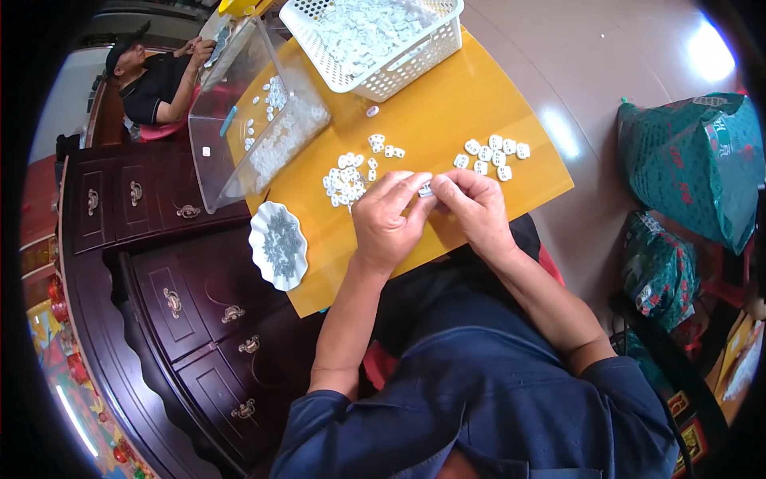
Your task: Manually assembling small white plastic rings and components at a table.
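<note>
A small white plastic piece with dark marks (425, 191) is pinched between the fingertips of both hands, over the near part of the yellow table. My left hand (389, 222) closes on it from the left with thumb and forefinger. From the other side my right hand (479, 214) grips it the same way, so the fingers hide most of it. Left of my hands lies a loose pile of similar white pieces (345, 185). To the right, several rounded white pieces with dark slots (495, 156) are spread out. A wavy-edged white dish (257, 247) holds small grey parts.
A white perforated basket (415, 70) full of small pale parts stands at the table's far side. Beside it a clear plastic bin (209, 160) contains white pieces. Dark wooden drawers (171, 239) flank the table on the left. Green bags (678, 160) rest at right. Another person (155, 92) sits far left.
</note>
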`<state>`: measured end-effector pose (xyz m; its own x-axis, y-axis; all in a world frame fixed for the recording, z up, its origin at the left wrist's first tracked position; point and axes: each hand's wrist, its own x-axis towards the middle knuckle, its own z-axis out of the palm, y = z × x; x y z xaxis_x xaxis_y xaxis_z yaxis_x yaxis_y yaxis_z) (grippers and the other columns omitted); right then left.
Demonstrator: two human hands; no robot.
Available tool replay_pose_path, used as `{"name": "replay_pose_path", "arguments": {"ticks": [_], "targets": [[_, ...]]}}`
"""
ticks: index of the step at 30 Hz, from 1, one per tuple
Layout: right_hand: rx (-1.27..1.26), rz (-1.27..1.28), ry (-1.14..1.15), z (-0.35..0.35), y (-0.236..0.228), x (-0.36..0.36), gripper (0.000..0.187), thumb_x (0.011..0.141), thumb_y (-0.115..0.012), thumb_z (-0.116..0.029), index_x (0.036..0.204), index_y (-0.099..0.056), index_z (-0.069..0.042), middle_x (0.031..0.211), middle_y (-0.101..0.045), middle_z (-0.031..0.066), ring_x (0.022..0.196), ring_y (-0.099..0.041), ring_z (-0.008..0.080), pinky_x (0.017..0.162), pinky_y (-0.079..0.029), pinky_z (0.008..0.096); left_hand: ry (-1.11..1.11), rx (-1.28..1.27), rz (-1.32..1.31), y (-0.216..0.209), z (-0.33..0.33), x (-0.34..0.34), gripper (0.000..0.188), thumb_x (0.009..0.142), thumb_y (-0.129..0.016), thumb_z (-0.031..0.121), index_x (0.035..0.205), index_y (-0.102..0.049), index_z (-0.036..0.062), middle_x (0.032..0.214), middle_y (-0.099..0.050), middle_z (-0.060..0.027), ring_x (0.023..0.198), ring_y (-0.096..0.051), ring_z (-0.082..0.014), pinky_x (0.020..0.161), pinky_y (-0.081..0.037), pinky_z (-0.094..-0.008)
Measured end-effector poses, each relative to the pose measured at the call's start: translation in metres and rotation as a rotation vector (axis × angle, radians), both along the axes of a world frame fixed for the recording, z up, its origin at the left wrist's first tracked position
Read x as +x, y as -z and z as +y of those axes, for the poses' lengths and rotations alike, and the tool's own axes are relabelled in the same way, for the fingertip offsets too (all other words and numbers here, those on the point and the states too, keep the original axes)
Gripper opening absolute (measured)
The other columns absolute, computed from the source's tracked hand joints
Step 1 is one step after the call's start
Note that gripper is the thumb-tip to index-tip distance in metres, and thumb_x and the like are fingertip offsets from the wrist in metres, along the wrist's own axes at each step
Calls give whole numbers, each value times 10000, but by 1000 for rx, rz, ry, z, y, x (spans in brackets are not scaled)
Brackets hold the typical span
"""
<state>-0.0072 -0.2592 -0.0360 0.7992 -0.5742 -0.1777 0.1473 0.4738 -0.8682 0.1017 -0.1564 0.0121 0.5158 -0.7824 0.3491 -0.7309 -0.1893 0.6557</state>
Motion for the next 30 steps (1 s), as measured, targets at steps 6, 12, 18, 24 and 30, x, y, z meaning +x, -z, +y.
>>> {"name": "replay_pose_path", "arguments": {"ticks": [6, 12, 18, 24, 30], "targets": [[31, -1, 5, 1, 2, 0, 219, 1014, -650, -165, 965, -713, 40, 809, -694, 4, 743, -628, 46, 686, -525, 208, 8, -28, -39, 3, 2, 0, 252, 773, -793, -28, 1012, -748, 41, 920, -716, -99, 770, -702, -264, 668, -563, -357], [-18, 33, 27, -1, 1, -1, 201, 1000, -666, -152, 949, -722, 34, 784, -689, -9, 726, -608, 33, 658, -506, 206, -65, 130, 76, -14, -2, -8, 271, 775, -792, -29, 1032, -737, 38, 926, -702, -97, 766, -702, -251, 657, -569, -336], [-207, 64, 113, 0, 1, 0, 165, 963, -699, -119, 907, -718, 35, 674, -643, 10, 641, -544, 30, 562, -456, 233, -9, 54, 35, -5, 0, -4, 295, 768, -805, -15, 1047, -724, 31, 942, -695, -113, 752, -697, -253, 650, -574, -330], [-313, -32, 456, -43, -21, -5, 175, 1050, -557, -97, 1064, -690, 17, 946, -698, 45, 883, -625, 95, 807, -503, 236, -72, 157, -63, 15, 6, -1, 236, 799, -798, 49, 1023, -728, 32, 873, -677, -94, 675, -643, -213, 613, -532, -321], [-403, -66, 627, -75, -11, -11, 280, 1090, -493, -217, 1256, -602, -19, 1249, -643, 62, 1148, -562, 119, 1006, -430, 270, -64, 250, -82, 29, -9, -7, 245, 814, -775, 62, 1051, -721, 33, 836, -651, -111, 721, -654, -262, 644, -528, -360]]}}
